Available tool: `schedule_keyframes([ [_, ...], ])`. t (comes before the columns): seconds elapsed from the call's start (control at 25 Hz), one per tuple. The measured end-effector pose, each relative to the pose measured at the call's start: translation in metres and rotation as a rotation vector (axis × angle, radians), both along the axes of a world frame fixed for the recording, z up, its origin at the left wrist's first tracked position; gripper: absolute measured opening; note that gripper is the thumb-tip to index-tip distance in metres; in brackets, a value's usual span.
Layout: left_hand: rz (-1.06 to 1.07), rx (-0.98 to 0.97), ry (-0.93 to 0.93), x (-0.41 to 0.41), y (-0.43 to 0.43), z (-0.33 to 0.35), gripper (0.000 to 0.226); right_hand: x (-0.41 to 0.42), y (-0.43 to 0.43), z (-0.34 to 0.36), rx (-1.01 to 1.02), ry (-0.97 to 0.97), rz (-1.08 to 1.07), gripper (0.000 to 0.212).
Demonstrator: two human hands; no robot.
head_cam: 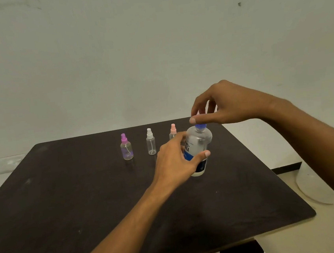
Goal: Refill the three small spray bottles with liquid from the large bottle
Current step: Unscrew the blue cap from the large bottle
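The large clear bottle (200,143), with a blue cap (200,126) and a blue-and-white label, stands upright on the dark table (66,198). My left hand (174,164) grips its body, thumb across the front. My right hand (221,105) hovers just over the cap with thumb and fingers apart, holding nothing. To the left stand three small spray bottles in a row: one with a purple top (126,149), one with a white top (151,143), and one with a pink top (172,131), partly hidden behind my left hand. All three look nearly empty.
The table's right edge runs close to the large bottle, with pale floor beyond it. A round whitish object (313,189) lies on that floor. A plain light wall stands behind the table.
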State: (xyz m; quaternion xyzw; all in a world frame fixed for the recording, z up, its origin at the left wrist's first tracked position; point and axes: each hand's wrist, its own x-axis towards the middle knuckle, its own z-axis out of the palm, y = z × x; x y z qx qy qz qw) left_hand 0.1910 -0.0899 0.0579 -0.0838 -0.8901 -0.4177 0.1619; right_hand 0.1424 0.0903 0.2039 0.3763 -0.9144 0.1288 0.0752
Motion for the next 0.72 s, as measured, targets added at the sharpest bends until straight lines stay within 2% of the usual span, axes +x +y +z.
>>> schedule_keyframes([
  [0.16,-0.003,0.008,0.012,0.0028,-0.0014,0.0022,0.076,0.0005,0.0035,0.0025,0.075,-0.078,0.042,0.015],
  [0.28,-0.009,0.026,0.010,0.0043,-0.0007,0.0005,0.076,0.0035,0.0045,0.0020,0.121,-0.144,0.096,0.026],
  [0.36,-0.006,0.037,0.011,0.0045,0.0003,0.0000,0.076,0.0079,0.0025,0.0010,0.077,-0.155,0.100,0.025],
  [0.48,-0.005,0.020,0.010,0.0026,0.0011,-0.0010,0.077,0.0050,-0.0004,0.0005,0.043,-0.048,-0.024,0.033],
  [0.56,-0.005,0.015,0.005,0.0021,0.0019,-0.0012,0.078,0.0061,-0.0026,0.0006,0.069,-0.073,-0.080,0.037],
  [0.72,-0.007,0.008,0.009,0.0020,0.0037,-0.0010,0.075,0.0042,-0.0001,0.0024,0.123,-0.086,-0.002,0.014],
])
